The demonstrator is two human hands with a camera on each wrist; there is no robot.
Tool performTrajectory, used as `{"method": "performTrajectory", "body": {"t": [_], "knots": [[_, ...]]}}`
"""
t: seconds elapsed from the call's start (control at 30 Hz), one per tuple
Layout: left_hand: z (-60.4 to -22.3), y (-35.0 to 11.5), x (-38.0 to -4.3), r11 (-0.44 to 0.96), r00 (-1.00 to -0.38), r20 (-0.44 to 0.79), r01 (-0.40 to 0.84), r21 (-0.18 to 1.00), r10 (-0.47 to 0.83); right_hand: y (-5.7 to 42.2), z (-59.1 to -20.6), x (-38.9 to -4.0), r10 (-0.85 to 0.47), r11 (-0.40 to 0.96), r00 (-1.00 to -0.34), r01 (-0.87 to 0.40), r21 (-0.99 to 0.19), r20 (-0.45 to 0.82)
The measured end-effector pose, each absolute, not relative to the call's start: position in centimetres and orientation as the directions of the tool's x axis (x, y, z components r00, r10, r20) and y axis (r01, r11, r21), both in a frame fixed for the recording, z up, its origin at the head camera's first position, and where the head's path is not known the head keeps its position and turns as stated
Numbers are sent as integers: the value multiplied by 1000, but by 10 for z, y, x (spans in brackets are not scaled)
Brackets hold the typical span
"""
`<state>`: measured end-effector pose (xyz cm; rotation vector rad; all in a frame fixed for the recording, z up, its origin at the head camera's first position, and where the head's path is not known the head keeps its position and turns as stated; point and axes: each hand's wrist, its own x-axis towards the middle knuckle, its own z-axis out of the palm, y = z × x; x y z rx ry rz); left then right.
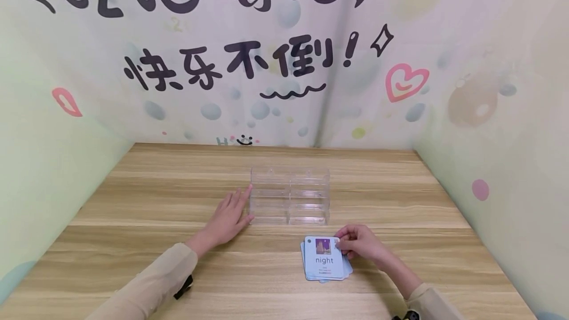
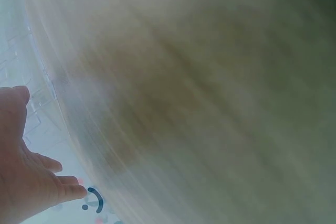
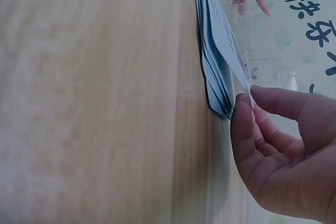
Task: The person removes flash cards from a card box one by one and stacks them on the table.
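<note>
A stack of light-blue flashcards (image 3: 212, 72) lies on the table, the top one (image 1: 323, 260) printed "night" with a small picture. My right hand (image 1: 362, 243) pinches the top card's right edge between thumb and fingers. In the right wrist view that edge is lifted a little off the cards below. A clear plastic rack (image 1: 290, 194) with two columns of compartments stands behind the stack. My left hand (image 1: 228, 216) rests at the rack's left side, fingers extended, with fingertips touching or very near its edge; it holds nothing.
The wood-grain table (image 1: 155, 201) is bounded by a printed backdrop (image 1: 222, 102) behind and pale walls at both sides. Black bands (image 1: 183, 286) show at both wrists.
</note>
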<state>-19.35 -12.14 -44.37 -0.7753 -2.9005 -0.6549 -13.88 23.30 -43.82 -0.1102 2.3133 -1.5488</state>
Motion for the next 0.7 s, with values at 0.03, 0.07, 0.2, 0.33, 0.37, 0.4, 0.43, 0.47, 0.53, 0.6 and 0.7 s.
{"method": "performTrajectory", "body": {"t": [0.03, 0.07, 0.2, 0.33, 0.37, 0.4, 0.43, 0.47, 0.53, 0.6, 0.7], "knots": [[-444, -121, -193, 782, -871, 171, 490, 385, 461, 232, -438, -138, -252, 408, -937, 125, -905, -243], [-444, -121, -193, 781, -871, 171, 490, 387, 461, 232, -438, -138, -246, 417, -939, 120, -901, -239], [-444, -121, -193, 778, -870, 174, 491, 392, 461, 229, -437, -137, -229, 448, -949, 96, -889, -218], [-444, -121, -194, 778, -869, 178, 492, 390, 461, 228, -437, -136, -220, 469, -955, 74, -880, -198], [-444, -121, -194, 778, -870, 178, 492, 390, 461, 228, -437, -136, -217, 474, -957, 71, -878, -194], [-444, -121, -194, 778, -870, 178, 492, 390, 460, 228, -437, -136, -213, 478, -958, 68, -876, -191], [-444, -121, -194, 778, -870, 178, 492, 391, 460, 228, -437, -136, -208, 481, -960, 68, -874, -189], [-445, -121, -194, 778, -870, 178, 492, 390, 460, 229, -437, -135, -205, 484, -961, 66, -873, -186], [-445, -121, -194, 778, -869, 178, 493, 389, 461, 229, -436, -134, -194, 487, -964, 66, -871, -181], [-445, -121, -194, 779, -869, 180, 493, 388, 461, 230, -435, -134, -187, 486, -967, 63, -872, -174], [-446, -122, -195, 781, -870, 180, 492, 384, 459, 230, -433, -132, -181, 490, -972, 46, -871, -153]]}}
